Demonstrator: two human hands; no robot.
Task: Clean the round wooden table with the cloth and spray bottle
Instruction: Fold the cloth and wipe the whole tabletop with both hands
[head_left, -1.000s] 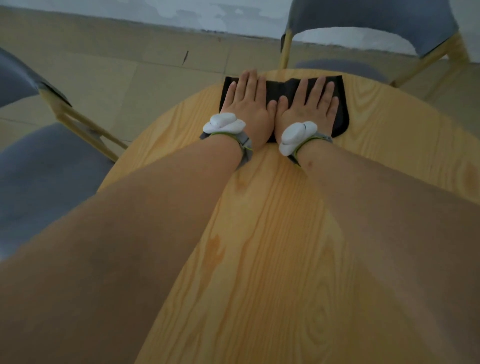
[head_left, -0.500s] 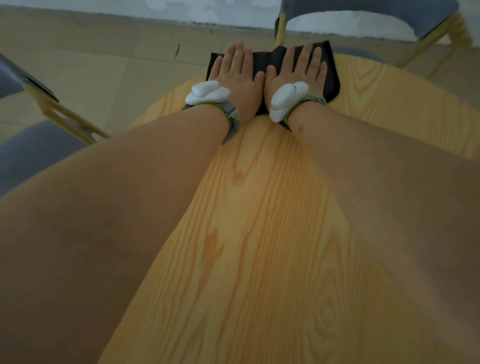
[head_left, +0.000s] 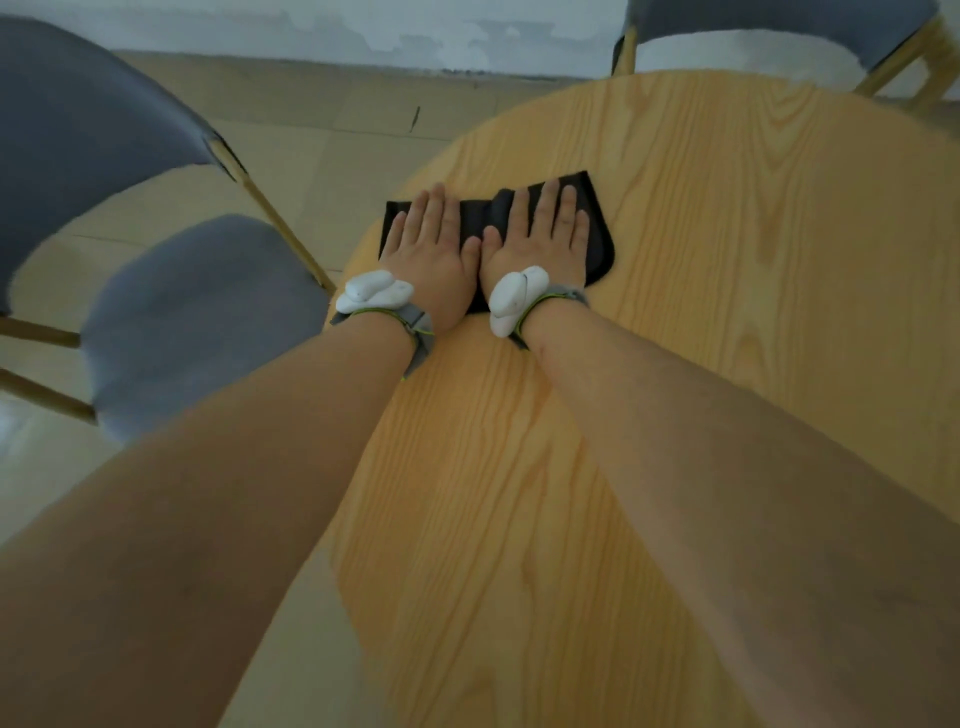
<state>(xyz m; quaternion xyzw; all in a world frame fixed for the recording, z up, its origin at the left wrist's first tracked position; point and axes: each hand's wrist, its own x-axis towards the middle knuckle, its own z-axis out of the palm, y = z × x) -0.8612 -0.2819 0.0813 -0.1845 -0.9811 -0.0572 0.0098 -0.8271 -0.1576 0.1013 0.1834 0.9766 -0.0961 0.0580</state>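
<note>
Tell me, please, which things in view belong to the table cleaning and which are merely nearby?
Part of the job:
black cloth, flat under both hands
left hand
right hand
round wooden table

Just nearby:
grey chair at the left
second chair beyond the table
No spray bottle is in view.

Both forearms are bare, with no sleeves in view. The left hand and the right hand each carry a smooth white rounded plastic wrist device on a grey fabric strap edged in yellow-green.
</note>
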